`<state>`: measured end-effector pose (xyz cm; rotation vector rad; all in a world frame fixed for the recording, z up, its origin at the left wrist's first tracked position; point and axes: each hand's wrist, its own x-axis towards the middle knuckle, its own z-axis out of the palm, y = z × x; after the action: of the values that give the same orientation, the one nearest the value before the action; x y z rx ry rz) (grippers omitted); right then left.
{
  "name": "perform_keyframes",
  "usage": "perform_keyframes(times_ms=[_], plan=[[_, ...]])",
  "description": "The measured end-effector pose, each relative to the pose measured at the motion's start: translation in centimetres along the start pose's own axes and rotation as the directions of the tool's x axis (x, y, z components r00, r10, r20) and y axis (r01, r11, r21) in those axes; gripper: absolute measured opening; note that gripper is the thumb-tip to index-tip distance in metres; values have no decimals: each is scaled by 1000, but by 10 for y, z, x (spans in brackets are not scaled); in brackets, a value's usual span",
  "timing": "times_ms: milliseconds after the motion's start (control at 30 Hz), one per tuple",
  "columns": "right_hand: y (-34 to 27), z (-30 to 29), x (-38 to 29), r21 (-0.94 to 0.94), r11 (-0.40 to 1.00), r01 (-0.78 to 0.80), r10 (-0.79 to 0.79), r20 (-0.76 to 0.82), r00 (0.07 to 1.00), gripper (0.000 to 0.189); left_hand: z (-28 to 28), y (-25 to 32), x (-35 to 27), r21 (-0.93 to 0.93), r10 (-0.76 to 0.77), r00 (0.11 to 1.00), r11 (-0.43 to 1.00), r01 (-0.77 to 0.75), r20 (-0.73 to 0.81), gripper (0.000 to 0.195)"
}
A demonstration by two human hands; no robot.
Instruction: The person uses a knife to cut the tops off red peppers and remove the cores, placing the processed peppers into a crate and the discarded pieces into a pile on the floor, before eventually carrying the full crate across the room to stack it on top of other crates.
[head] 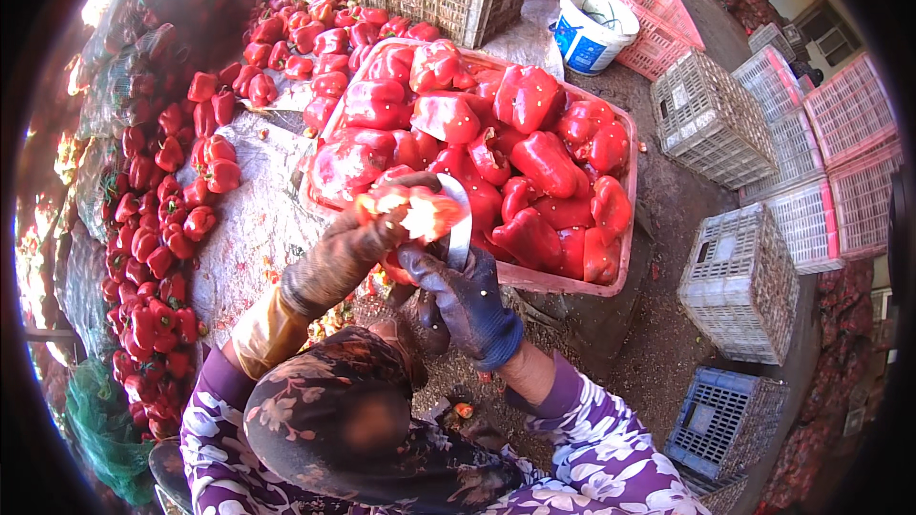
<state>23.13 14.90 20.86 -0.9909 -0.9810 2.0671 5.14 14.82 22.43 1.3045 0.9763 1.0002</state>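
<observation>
My left hand point(351, 242), in a brown-stained work glove, is closed around a red bell pepper point(413, 212). Its pale inside is partly exposed, and glare hides the detail. My right hand point(469, 300), gloved in dark blue, grips a knife with a curved metal blade point(461, 234). The blade stands at the pepper's right side; whether it touches cannot be told. Just beyond both hands, a pink plastic crate point(624, 257) holds a heap of glossy red bell peppers point(547, 163), at least some of them cut and dotted with seeds.
Whole red peppers point(161, 229) are piled along the left, beside filled mesh sacks point(132, 64). Behind the pink crate stand a crate point(444, 3) of pepper trimmings and a white bucket point(594, 28). Plastic crates point(741, 282) line the right. Green netting point(107, 429) lies lower left.
</observation>
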Motion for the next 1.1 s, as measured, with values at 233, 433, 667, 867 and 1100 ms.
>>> perform_keyframes(times_ms=[233,433,667,867,1100], plan=[[-28,-57,-8,-281,945,167,-260,-336,905,24,-10,-12,-26,-244,-128,990,960,140,64,82],[-61,-104,31,-953,-299,-53,-715,187,674,42,-28,-56,-78,-414,-321,933,880,232,-162,73],[-57,-107,45,-857,-510,-69,-358,139,923,43,-30,-95,-118,-538,-409,873,814,218,-266,66],[-36,-158,59,-897,-421,133,-414,321,852,39,-55,-135,-138,-564,-504,799,783,263,-327,52],[-59,-83,34,-784,-602,152,-404,463,789,44,-121,-219,-203,-598,-633,520,757,262,-573,57]])
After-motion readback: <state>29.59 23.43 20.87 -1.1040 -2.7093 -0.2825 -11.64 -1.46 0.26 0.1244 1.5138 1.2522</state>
